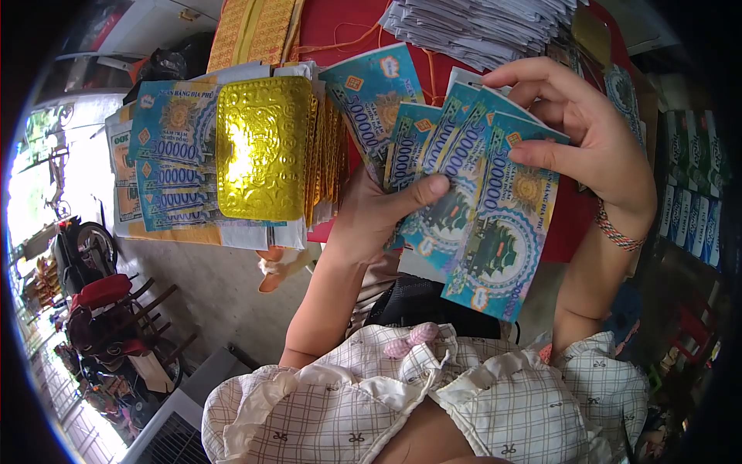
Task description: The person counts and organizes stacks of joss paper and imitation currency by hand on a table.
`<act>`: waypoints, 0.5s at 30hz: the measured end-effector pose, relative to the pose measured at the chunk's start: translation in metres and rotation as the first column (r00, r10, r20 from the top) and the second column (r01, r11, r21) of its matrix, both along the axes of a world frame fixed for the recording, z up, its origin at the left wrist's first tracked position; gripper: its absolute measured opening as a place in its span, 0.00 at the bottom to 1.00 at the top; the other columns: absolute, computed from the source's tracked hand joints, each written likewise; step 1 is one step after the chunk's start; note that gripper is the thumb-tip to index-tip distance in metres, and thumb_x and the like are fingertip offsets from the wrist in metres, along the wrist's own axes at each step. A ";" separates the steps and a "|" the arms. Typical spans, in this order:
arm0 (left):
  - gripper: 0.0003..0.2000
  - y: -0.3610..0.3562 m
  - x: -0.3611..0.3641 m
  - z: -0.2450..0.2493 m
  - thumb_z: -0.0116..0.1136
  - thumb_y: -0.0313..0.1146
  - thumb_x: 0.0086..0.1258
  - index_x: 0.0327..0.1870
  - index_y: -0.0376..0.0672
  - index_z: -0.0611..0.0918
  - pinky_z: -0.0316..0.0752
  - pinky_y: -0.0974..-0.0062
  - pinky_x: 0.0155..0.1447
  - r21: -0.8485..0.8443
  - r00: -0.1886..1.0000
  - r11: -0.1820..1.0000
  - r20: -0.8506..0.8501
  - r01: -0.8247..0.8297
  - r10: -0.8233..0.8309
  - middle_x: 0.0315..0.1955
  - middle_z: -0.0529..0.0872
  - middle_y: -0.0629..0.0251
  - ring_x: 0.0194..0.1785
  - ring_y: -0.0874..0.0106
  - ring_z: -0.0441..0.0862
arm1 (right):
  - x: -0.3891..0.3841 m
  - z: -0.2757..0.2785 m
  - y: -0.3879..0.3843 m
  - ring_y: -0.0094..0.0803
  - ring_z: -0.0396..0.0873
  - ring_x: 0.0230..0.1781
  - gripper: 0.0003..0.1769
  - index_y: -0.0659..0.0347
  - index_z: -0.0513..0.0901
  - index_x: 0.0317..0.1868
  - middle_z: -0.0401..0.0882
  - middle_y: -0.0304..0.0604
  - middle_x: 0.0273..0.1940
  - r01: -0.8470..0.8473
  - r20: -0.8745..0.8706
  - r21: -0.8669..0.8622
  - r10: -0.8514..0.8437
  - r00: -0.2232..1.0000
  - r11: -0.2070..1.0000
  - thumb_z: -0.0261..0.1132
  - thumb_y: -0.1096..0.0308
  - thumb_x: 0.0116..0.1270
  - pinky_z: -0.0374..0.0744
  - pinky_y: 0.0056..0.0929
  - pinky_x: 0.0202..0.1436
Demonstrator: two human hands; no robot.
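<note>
A fan of blue-green joss paper banknotes (502, 224), printed with 500000 and a pavilion, is spread in front of me. My left hand (379, 209) grips the fan from the left, its thumb lying across the faces. My right hand (576, 127) pinches the upper right edge of the front note between thumb and fingers. Behind my left hand, another blue banknote (375, 97) lies tilted on the red table (332, 27). Left of my hands stands a stacked bundle with an embossed gold sheet (263, 147) on top and overlapping blue notes (174, 124) beside it.
White papers (479, 27) are piled at the table's back. A yellow patterned packet (251, 35) lies at back left. Below, a brown-and-white animal (274, 267) is on the floor, and a motorbike (97, 301) stands at far left. Packaged goods (688, 216) sit at right.
</note>
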State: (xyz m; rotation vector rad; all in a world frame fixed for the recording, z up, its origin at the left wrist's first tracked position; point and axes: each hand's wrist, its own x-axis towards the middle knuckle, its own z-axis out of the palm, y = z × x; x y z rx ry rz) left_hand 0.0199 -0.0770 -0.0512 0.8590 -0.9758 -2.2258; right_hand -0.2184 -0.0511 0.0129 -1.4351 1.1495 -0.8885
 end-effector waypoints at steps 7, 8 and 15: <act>0.19 -0.001 0.001 -0.003 0.67 0.27 0.62 0.54 0.37 0.76 0.76 0.76 0.53 -0.005 1.000 1.000 0.004 0.015 -0.015 0.46 0.84 0.64 0.47 0.76 0.81 | -0.011 0.003 0.004 0.23 0.76 0.49 0.31 0.65 0.70 0.62 0.75 0.38 0.45 0.059 -0.050 -0.041 -0.061 0.997 0.997 0.70 0.74 0.57 0.75 0.20 0.53; 0.19 -0.001 0.001 -0.003 0.67 0.27 0.62 0.54 0.37 0.76 0.76 0.76 0.53 -0.004 1.000 1.000 0.004 0.016 -0.016 0.46 0.84 0.64 0.47 0.76 0.81 | -0.012 0.003 0.003 0.23 0.76 0.49 0.31 0.65 0.70 0.62 0.75 0.38 0.45 0.060 -0.050 -0.040 -0.062 0.997 0.997 0.70 0.74 0.57 0.75 0.20 0.53; 0.19 -0.001 0.001 -0.002 0.68 0.26 0.61 0.53 0.37 0.77 0.75 0.74 0.54 0.018 0.999 1.000 -0.032 0.020 -0.019 0.46 0.84 0.64 0.48 0.74 0.81 | -0.013 0.004 0.004 0.24 0.77 0.50 0.30 0.65 0.70 0.61 0.78 0.39 0.44 -0.001 -0.060 -0.015 0.000 0.998 1.000 0.70 0.73 0.58 0.74 0.20 0.54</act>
